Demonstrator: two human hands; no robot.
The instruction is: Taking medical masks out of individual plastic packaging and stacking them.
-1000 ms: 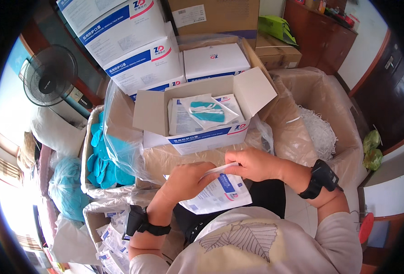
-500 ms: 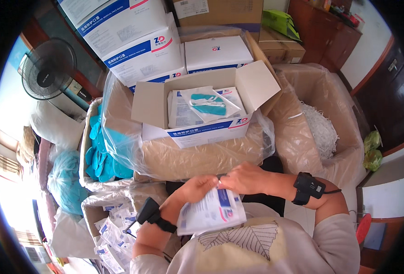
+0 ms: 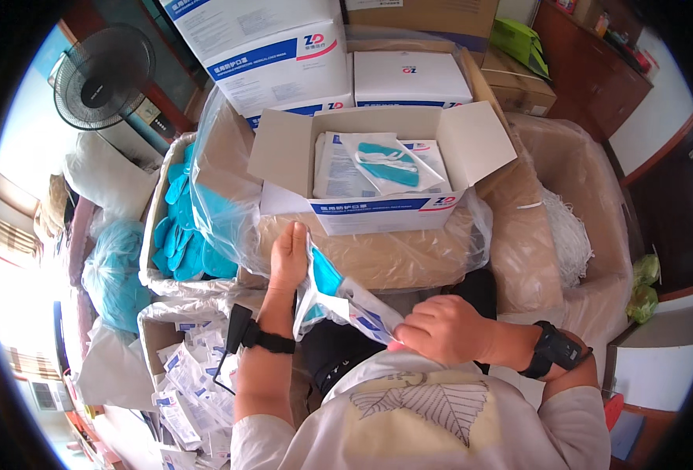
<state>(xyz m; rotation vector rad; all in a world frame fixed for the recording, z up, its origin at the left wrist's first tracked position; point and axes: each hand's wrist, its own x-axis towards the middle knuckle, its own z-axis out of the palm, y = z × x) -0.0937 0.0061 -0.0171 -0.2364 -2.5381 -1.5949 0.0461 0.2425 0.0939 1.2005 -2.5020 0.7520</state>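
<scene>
A white paper pouch (image 3: 368, 319) with blue print is stretched between my hands, in front of my lap. A teal face mask (image 3: 327, 274) shows at its left part, where the paper stands apart. Closed on the pouch's left edge, my left hand (image 3: 288, 254) is raised toward the box. My right hand (image 3: 445, 329) pinches the lower right end of the same pouch. Beyond them stands a white carton (image 3: 385, 219) with its flaps spread. Inside lie flat white pouches (image 3: 332, 184), topped by one with a teal mask and white straps (image 3: 393, 174).
The carton rests on a large plastic-lined cardboard box (image 3: 362, 254). Teal mask pieces (image 3: 182, 243) fill a bin at left; below it, another holds printed pouches (image 3: 197, 384). White strands (image 3: 567, 239) lie in a box at right. Stacked cartons (image 3: 276, 70) and a fan (image 3: 103, 77) stand behind.
My hands were together over a flat pouch. Now they are apart, left hand forward and left, right hand lower, and the teal mask shows. The whole view has shifted slightly.
</scene>
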